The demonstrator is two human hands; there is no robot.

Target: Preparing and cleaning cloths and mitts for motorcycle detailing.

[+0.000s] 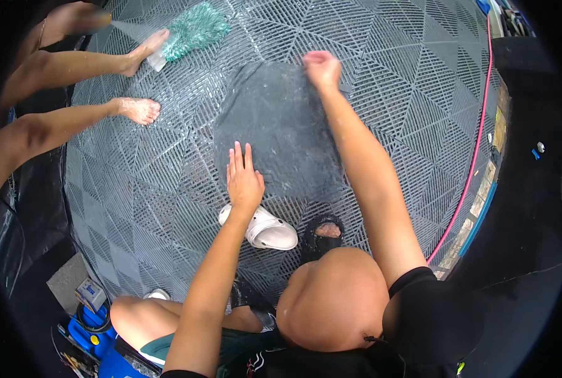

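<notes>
A dark grey piece of fabric or carpet mat [278, 123], wet-looking and wavy at its edges, lies flat on the grey slatted plastic floor tiles [399, 113]. On its near left part rests my left hand [244, 182], palm down with the fingers straight. My right hand [322, 71] is at the mat's far right corner, its fingers curled and slightly blurred. Whether it grips the corner I cannot tell. A small grey tab [345, 88] shows beside my right wrist. A white clog [272, 230] sits just below my left hand, partly hidden by my forearm.
At the upper left, another person's blurred hand [80, 19] sprays water towards their bare foot [151, 49] and a green shaggy mop head [198, 30]. My foot wears a black slide [321, 238]. A pink hose [474, 165] runs along the right. A blue machine [89, 330] stands lower left.
</notes>
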